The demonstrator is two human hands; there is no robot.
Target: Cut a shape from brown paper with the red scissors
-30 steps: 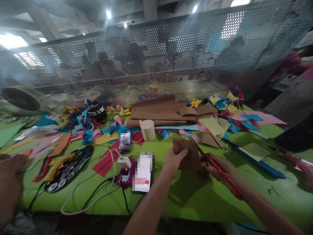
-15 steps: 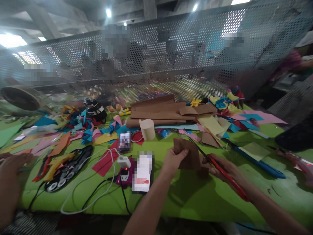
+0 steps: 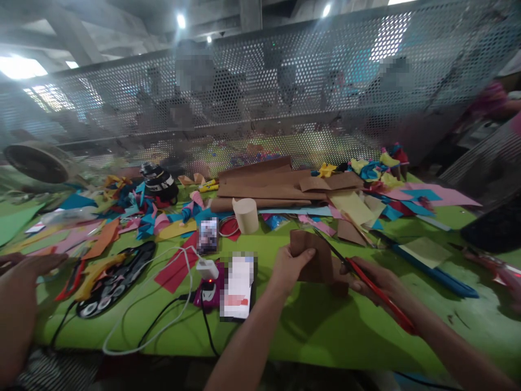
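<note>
My left hand pinches a piece of brown paper, thumb on top, just above the green table. In my right hand is a pair of scissors with red handles. The dark blades point up and left and lie along the right side of the brown paper. Whether the blades are parted I cannot tell. A lower flap of the brown paper reaches toward the fingers of my right hand. Left of my left forearm lies a phone with a lit screen, partly pixelated.
Another person's hand rests at the left edge. A glue gun lies on a black tray. A purple power socket carries a white charger and cables. Behind are a paper roll, brown sheets and coloured scraps. A blue cutter lies right.
The view has shifted very slightly. Both my hands keep their hold on the brown paper and the scissors. The other person's hand at the left has moved a little.
</note>
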